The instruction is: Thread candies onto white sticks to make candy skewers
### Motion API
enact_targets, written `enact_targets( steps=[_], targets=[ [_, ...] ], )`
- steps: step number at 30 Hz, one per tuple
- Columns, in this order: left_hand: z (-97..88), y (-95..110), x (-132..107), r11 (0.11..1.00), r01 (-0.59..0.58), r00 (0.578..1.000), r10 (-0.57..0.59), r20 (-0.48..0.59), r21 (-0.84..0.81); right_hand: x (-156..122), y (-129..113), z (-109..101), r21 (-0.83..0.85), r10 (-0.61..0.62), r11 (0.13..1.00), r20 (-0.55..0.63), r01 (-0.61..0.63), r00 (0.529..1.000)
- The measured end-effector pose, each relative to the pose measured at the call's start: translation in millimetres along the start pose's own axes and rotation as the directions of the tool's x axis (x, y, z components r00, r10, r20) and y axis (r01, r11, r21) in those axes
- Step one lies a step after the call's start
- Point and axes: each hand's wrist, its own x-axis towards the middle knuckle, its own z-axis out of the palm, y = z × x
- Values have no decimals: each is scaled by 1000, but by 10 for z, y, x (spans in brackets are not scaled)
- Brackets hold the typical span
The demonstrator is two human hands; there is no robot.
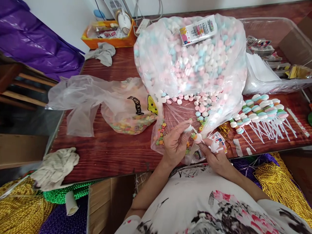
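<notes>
My left hand (175,141) pinches a small white round candy at its fingertips, close to a white stick with a candy piece (197,137) on it. My right hand (215,155) grips that stick and holds a small bunch of white sticks against the palm. Both hands hover over the near table edge, above a clear sheet strewn with small coloured ring candies (161,133). Just behind them lies a large clear bag of pink, blue and white round candies (192,61), its mouth spilling pieces toward me.
A row of finished candy sticks (260,115) lies to the right. A smaller bag of coloured rings (126,112) sits left. A clear tub (275,55) with packets stands at back right, an orange tray (109,34) at back left. Grey rags (57,167) and bead garlands lie nearby.
</notes>
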Motion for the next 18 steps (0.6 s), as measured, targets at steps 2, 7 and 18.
enact_targets(
  steps=[2,7,18],
  targets=[
    [65,-5,-66,997,25,999,-29,-43,-70,-23,39,17,13,15,1000,-4,-15,1000],
    [168,44,-180,975,93,993,-106,-58,-202,-38,62,39,14,25,1000,-13,-25,1000],
    [2,-111,5,919,282,953,-302,-34,-274,-35,58,-321,42,148,989,-215,-142,965]
  ],
)
